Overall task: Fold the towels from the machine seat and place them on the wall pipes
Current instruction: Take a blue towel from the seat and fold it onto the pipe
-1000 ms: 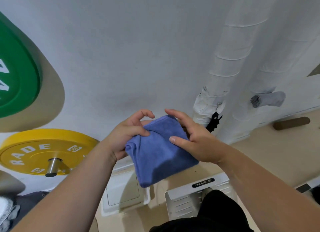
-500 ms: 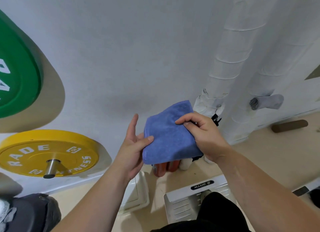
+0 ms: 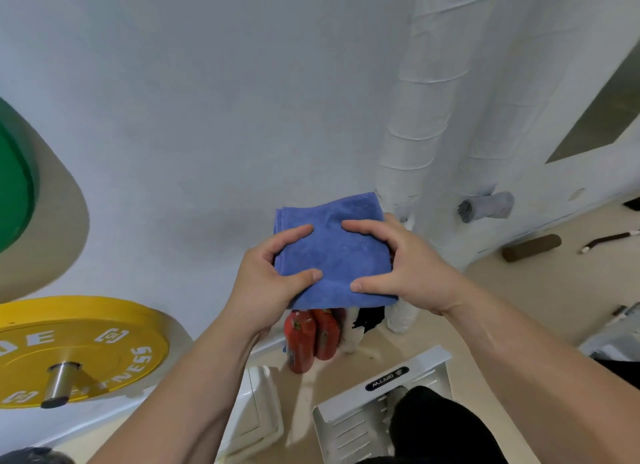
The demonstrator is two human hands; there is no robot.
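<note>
A blue towel [image 3: 334, 252], folded into a small flat square, is held in front of the white wall. My left hand [image 3: 273, 283] grips its left edge, thumb on top. My right hand [image 3: 401, 273] grips its right edge the same way. Just beyond the towel rise two white wrapped wall pipes [image 3: 412, 124]. A rolled grey towel [image 3: 486, 207] rests on a fitting between the pipes, to the right of my hands.
A yellow weight plate [image 3: 83, 346] on a steel bar sticks out at lower left, a green plate [image 3: 14, 183] above it. Red bottles [image 3: 308, 335] stand on the floor below the towel. A white machine base [image 3: 377, 398] and my dark-clad leg [image 3: 446, 425] are below.
The towel has gone from hanging loosely to a flat, squared fold. My left hand, open half a second ago, has closed on its left edge. Both hands rose toward the pipes.
</note>
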